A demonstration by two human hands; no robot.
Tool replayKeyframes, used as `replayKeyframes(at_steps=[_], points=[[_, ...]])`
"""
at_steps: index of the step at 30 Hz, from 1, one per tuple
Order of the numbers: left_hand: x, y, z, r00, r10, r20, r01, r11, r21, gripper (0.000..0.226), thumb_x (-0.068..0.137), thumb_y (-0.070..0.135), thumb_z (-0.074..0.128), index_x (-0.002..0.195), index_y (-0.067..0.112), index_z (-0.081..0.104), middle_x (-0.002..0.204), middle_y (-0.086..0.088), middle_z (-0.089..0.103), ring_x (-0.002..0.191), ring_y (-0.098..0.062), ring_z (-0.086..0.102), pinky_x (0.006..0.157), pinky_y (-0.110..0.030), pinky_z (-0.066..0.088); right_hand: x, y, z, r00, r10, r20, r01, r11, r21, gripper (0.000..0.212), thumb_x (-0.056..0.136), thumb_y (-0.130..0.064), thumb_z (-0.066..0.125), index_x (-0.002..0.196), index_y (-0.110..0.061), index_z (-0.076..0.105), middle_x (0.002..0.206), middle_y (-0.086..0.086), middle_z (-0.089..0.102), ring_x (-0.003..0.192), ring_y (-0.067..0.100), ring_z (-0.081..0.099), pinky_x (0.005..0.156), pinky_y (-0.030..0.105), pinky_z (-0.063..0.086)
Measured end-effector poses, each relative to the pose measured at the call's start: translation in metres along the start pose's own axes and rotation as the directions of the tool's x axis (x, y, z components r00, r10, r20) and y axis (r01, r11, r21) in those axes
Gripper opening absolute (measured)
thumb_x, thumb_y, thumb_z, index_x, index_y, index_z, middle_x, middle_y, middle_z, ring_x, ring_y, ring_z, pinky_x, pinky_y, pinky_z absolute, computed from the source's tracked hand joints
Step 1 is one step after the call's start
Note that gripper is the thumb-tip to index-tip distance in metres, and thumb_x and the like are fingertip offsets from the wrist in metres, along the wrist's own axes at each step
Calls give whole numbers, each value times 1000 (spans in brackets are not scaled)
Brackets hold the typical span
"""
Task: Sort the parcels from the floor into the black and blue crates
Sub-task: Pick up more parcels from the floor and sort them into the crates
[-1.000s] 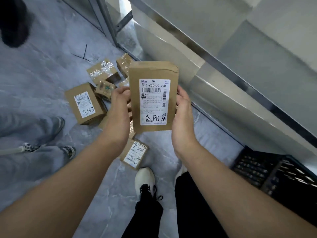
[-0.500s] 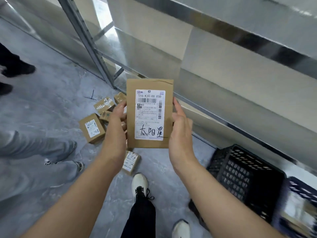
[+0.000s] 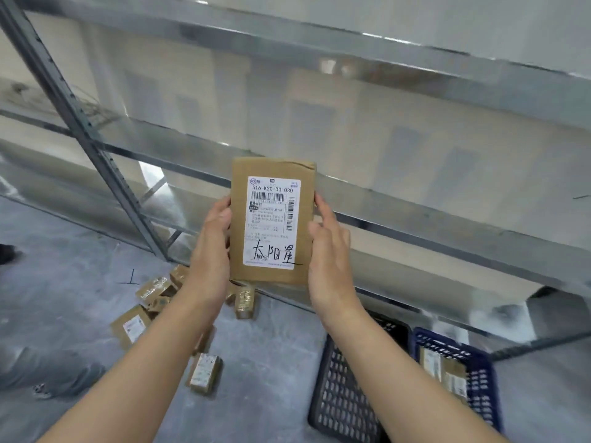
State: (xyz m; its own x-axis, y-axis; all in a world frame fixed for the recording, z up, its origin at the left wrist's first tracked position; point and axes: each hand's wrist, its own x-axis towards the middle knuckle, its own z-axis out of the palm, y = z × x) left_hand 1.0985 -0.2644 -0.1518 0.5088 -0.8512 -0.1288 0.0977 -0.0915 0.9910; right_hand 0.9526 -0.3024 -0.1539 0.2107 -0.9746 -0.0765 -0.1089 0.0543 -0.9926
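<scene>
I hold a flat brown parcel [image 3: 272,174] upright in front of me, its white shipping label with handwritten characters facing me. My left hand [image 3: 211,247] grips its left edge and my right hand [image 3: 329,247] grips its right edge. Several more brown parcels [image 3: 204,372] lie on the grey floor below and to the left. The black crate [image 3: 342,394] stands on the floor at lower right, partly hidden by my right forearm. Beside it, further right, the blue crate [image 3: 479,378] holds labelled parcels.
A grey metal shelving rack [image 3: 415,219] runs across the view behind the parcel, with a slanted upright post [image 3: 86,132] on the left. Another person's legs and shoe [image 3: 41,375] are at the left edge of the floor.
The parcel stays gripped in both hands while the view has risen and swung right. The floor parcels have dropped lower in frame, and both crates have come into view.
</scene>
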Motion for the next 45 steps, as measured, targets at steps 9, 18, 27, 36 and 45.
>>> replayKeyframes(at_steps=[9, 18, 27, 36, 45], points=[[-59, 137, 14, 937, 247, 247, -248, 968, -29, 35, 108, 51, 25, 120, 53, 58, 95, 29, 73, 90, 5, 69, 73, -20, 52, -67, -129, -33, 949, -185, -254, 199, 980, 31, 62, 90, -61, 37, 151, -62, 45, 126, -29, 42, 120, -12, 46, 113, 35, 45], [-96, 173, 45, 847, 343, 406, -317, 939, -133, 42, 109, 46, 28, 140, 37, 55, 95, 25, 75, 90, 6, 70, 63, -10, 52, -120, -167, -59, 842, -307, -443, 318, 947, -51, 66, 94, -62, 36, 159, -56, 41, 126, -25, 43, 139, 8, 45, 122, 52, 44], [-146, 160, 108, 785, 320, 530, -277, 947, -162, 43, 110, 43, 27, 144, 30, 51, 101, 17, 74, 83, 7, 70, 58, -12, 53, -155, -154, -132, 781, -298, -550, 301, 950, -87, 63, 92, -61, 40, 154, -55, 47, 133, -20, 47, 140, 9, 47, 120, 51, 46], [-190, 123, 206, 848, 252, 466, -247, 966, -74, 39, 110, 43, 25, 139, 33, 49, 87, 30, 73, 81, 9, 70, 60, -11, 51, -159, -110, -241, 839, -256, -480, 242, 966, -91, 55, 105, -52, 41, 160, -55, 38, 127, -22, 39, 117, -19, 39, 87, 4, 34], [-200, 70, 285, 930, 79, 360, -76, 997, -21, 53, 86, 65, 36, 126, 38, 56, 104, 12, 73, 114, -23, 66, 91, -41, 51, -137, -50, -320, 893, -155, -423, 112, 986, -125, 61, 97, -58, 37, 158, -57, 38, 137, -19, 44, 141, 7, 42, 125, 47, 38]])
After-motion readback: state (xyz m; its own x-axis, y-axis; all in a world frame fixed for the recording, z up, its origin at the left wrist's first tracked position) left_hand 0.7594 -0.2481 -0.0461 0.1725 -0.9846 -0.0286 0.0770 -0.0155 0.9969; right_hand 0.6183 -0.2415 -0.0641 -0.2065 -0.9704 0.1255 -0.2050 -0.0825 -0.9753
